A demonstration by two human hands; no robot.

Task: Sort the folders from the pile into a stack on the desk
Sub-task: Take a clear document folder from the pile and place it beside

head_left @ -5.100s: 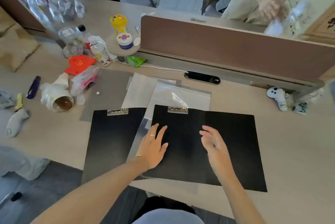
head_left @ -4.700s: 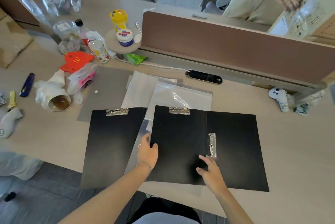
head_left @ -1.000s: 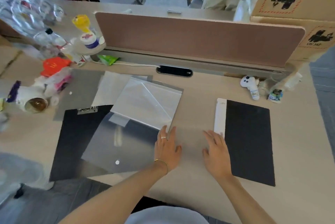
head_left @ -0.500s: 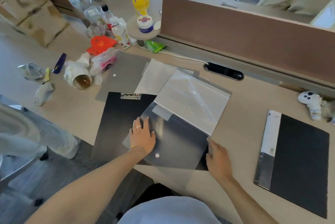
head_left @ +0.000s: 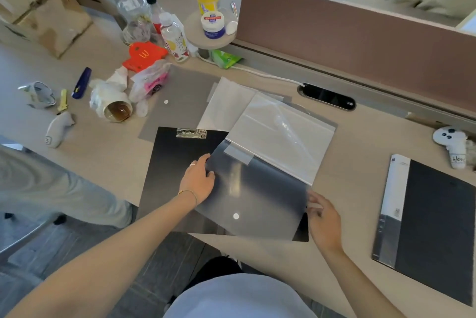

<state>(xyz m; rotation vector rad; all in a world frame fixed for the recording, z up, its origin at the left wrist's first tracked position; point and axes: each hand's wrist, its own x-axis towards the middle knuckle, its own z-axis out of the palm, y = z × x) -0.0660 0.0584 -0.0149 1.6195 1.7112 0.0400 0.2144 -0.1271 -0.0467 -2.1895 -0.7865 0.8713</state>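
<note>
A translucent grey snap folder point(head_left: 255, 196) lies tilted on top of a black clipboard point(head_left: 177, 163) at the desk's front edge. My left hand point(head_left: 198, 181) grips its left edge, and my right hand point(head_left: 322, 222) pinches its right corner. Behind it a clear zip pouch point(head_left: 280, 137) overlaps a white sleeve point(head_left: 224, 106) and a grey sheet folder point(head_left: 185, 96). Alone at the right of the desk lies a closed black folder point(head_left: 438, 217) with a white spine.
Clutter fills the left of the desk: a tipped paper cup point(head_left: 116, 109), a red carton point(head_left: 144, 56), bottles point(head_left: 172, 36), a blue knife point(head_left: 82, 82). A brown divider panel point(head_left: 347, 34) runs behind. A white controller point(head_left: 450, 142) sits far right. Another person's leg is at left.
Both hands have closed on the translucent folder's edges; half a second ago the left lay flat on it. Earlier the black folder was closed and set down at the right.
</note>
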